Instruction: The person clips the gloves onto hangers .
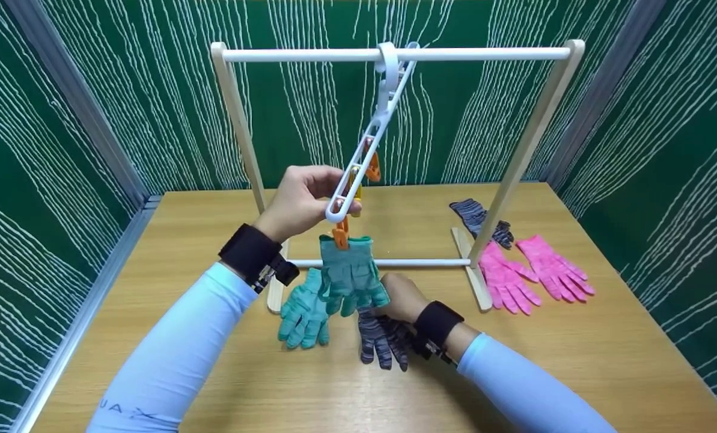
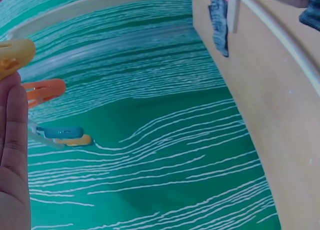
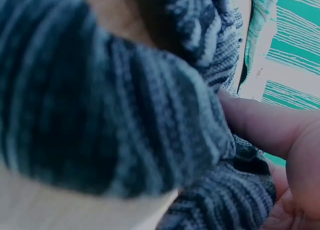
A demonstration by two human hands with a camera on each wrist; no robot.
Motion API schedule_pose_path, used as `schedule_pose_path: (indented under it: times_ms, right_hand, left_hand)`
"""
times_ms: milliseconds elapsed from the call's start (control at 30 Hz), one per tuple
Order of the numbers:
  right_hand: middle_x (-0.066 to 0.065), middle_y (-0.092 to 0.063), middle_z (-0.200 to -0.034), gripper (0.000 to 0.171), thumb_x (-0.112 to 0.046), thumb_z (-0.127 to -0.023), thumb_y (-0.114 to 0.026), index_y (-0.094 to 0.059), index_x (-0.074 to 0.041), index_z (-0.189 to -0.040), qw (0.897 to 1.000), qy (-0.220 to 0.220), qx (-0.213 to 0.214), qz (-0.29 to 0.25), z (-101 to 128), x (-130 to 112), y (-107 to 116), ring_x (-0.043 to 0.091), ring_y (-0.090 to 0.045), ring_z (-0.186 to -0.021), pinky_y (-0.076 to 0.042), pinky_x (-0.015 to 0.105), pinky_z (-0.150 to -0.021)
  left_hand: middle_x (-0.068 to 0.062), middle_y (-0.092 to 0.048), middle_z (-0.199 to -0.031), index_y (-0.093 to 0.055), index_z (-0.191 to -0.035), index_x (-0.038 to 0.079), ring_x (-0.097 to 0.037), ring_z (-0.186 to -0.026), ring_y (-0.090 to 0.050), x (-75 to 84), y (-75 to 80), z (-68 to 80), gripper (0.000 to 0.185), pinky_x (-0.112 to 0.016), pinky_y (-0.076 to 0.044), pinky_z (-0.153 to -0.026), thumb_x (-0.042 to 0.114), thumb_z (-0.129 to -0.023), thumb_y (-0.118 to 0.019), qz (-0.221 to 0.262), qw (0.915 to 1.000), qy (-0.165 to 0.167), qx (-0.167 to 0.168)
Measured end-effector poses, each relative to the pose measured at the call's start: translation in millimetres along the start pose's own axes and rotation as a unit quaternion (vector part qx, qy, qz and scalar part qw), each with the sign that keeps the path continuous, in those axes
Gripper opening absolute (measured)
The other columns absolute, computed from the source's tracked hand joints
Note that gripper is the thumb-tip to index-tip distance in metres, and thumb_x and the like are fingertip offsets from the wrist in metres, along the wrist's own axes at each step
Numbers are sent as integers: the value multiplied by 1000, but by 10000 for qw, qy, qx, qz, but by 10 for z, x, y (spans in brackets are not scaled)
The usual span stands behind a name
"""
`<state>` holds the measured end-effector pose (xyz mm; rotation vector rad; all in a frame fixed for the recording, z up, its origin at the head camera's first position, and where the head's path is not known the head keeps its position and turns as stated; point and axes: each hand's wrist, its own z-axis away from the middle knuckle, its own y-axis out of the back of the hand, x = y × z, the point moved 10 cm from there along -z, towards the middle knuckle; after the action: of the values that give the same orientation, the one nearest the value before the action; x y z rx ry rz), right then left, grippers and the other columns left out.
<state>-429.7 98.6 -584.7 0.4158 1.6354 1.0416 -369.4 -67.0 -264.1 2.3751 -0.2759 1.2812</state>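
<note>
A white clip hanger (image 1: 377, 117) hangs tilted from the rail of a white rack (image 1: 394, 55). My left hand (image 1: 325, 198) grips its lower end, beside a yellow clip (image 1: 354, 180) and orange clips (image 1: 341, 236). One teal glove (image 1: 351, 273) hangs from the lowest orange clip. A second teal glove (image 1: 303, 313) lies on the table below. My right hand (image 1: 396, 299) sits low behind the hanging glove and grips a grey striped glove (image 1: 383, 338), which fills the right wrist view (image 3: 125, 115) against my fingers (image 3: 270, 125). The left wrist view shows a finger (image 2: 14, 155) by the yellow clip (image 2: 15, 57).
Two pink gloves (image 1: 505, 278) (image 1: 554, 267) lie on the wooden table (image 1: 604, 349) right of the rack's foot. Another striped glove (image 1: 479, 220) lies behind that foot. Green patterned walls close in on three sides.
</note>
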Motion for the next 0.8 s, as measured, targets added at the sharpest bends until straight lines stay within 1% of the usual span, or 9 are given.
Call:
schedule_pose_path:
  times_ms: [200,267,400,467,500,600,700,800]
  right_hand:
    - [-14,-38,-61,47,-13,-67,-87,-43,-30,-63,9999,61,131,32,20,14,22,10,-41,-54,-37,29,-50]
    - [-15,-37,-61,46,-14,-67,-87,-44,-30,-63,9997,98,191,70,26,26,33,9,-40,-54,-36,29,-50]
    - [-16,-35,-59,42,-10,-71,-80,-43,-29,-61,9982,349,446,180,67,-36,102,7,-34,-53,-30,27,-48]
    - [-15,-35,-58,38,-5,-72,-75,-47,-27,-60,9961,588,624,194,107,-113,161,7,-31,-52,-26,27,-47]
    - [-14,-34,-58,36,-2,-73,-72,-48,-25,-59,9957,633,655,138,153,-198,222,8,-30,-51,-25,27,-47]
    - [-13,-38,-57,32,5,-76,-70,-57,-19,-59,9955,620,711,-58,293,-456,415,9,-31,-51,-24,28,-47]
    - [-10,-42,-57,30,8,-80,-71,-62,-12,-60,9979,254,577,-176,410,-679,581,10,-33,-51,-26,26,-49]
    - [-8,-47,-59,28,9,-84,-70,-69,-9,-63,9983,114,550,-148,434,-736,634,10,-37,-52,-29,24,-50]
  left_hand:
    - [-1,-80,-94,-76,-114,-11,-16,-86,-82,8,-6,1,27,-33,-67,-84,-5,-89,-85,-35,10000,29,0]
    - [-1,-80,-94,-76,-113,-10,-17,-86,-82,8,-11,1,26,-34,-68,-84,-5,-89,-85,-12,10000,9,-19]
    - [-2,-80,-94,-74,-114,-13,-18,-85,-82,11,-25,0,28,-34,-68,-83,-5,-90,-84,49,10000,-11,-77]
    - [-2,-81,-93,-73,-115,-15,-18,-85,-82,14,-30,0,29,-34,-68,-83,-6,-90,-84,83,9999,-12,-100]
    - [-1,-81,-93,-73,-115,-16,-17,-85,-82,15,-32,-2,29,-34,-68,-83,-6,-89,-84,87,9999,-18,-107]
    - [-1,-81,-93,-73,-114,-16,-17,-85,-82,25,-32,-12,29,-34,-68,-83,-7,-89,-84,90,9999,-43,-109]
    - [0,-80,-93,-74,-114,-15,-17,-85,-82,36,-35,-27,29,-34,-68,-83,-6,-89,-85,69,9999,-61,-112]
    - [-1,-80,-93,-74,-113,-13,-18,-85,-82,42,-39,-41,28,-34,-68,-82,-6,-89,-85,55,9999,-41,-111]
